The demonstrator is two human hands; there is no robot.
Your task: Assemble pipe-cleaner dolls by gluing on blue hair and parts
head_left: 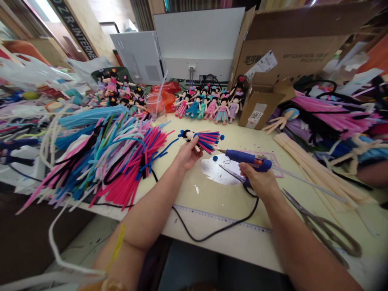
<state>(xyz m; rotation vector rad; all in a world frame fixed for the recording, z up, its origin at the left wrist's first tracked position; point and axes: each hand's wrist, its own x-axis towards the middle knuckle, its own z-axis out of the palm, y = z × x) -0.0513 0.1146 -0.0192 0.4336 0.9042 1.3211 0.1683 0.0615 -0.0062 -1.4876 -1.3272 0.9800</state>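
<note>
My left hand (189, 153) is closed around a small pipe-cleaner doll (207, 139) lying sideways, with black hair and a blue and pink striped skirt. In my right hand (257, 178) is a blue hot glue gun (248, 159), its nozzle close to the doll's skirt. Beneath the nozzle, a small blue coil (215, 158) rests on a shiny pale patch (207, 171) of the table. Thin pointed scissors (232, 173) lie under my right hand, their handles partly hidden. A clear glue stick (306, 182) sticks out from the gun's back end.
Many pipe cleaners (121, 149) are heaped on the left. Finished dolls (209, 105) stand in rows at the back, beside a small cardboard box (257, 105). Large scissors (321, 226) and beige strips (318, 173) lie on the right. A black cord (206, 239) loops across the front edge.
</note>
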